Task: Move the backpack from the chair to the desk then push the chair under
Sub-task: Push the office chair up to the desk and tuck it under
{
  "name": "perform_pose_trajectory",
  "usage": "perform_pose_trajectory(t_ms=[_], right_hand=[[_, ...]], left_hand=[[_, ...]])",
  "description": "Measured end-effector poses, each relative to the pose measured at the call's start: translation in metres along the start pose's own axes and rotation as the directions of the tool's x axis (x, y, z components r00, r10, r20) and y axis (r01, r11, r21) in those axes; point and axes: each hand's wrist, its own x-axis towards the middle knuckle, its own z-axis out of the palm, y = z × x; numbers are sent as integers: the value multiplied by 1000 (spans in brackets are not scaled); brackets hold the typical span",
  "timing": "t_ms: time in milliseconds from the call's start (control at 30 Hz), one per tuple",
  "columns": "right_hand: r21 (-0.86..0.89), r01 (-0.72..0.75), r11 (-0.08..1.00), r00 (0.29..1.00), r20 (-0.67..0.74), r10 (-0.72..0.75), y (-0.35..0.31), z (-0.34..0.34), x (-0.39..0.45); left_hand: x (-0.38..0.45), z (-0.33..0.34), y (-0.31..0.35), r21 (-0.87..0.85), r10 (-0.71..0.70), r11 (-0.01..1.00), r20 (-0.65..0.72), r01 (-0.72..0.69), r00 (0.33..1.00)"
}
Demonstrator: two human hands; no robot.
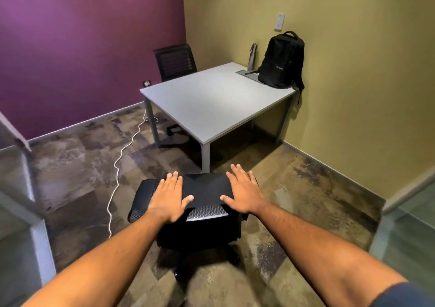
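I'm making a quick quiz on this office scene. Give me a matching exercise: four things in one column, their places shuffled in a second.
Things:
1. backpack
2. bottle
3. white cable
4. left hand

Places:
A. trailing across the floor
B. flat on top of the near chair's backrest
C. upright on the desk, against the yellow wall
D. standing on the desk just left of the backpack

Pairs: 1-C, 2-D, 3-A, 4-B

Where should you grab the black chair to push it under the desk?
Hold the chair by the top edge of its backrest, from behind, one hand near each end. The left hand and right hand hover open there. That wide edge faces you; the desk stands straight ahead.
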Motion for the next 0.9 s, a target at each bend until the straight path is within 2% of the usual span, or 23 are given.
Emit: perform_pose_trajectory(t_ms=[167, 400, 500, 700, 900], right_hand=[[19, 2, 1000, 999, 33, -3, -22, 16, -8], [122, -73, 990, 977, 207, 46, -51, 46, -16], [125, -123, 985, 974, 208, 95, -65, 58, -13], [5, -150, 989, 980, 132, 148, -76, 70, -10], [-62, -99, 993, 986, 131, 107, -70, 71, -4]], left_hand=[[-13, 13, -31, -29, 32, 999, 52, -31, 998], [-25, 33, -77, -31, 100, 995, 157, -96, 983], [-28, 44, -96, -47, 129, 991, 178, -122, 976], [-21, 55, -98, -116, 215, 973, 170, -197, 962], [-11, 52, -77, -110, 215, 974, 161, -199, 963]])
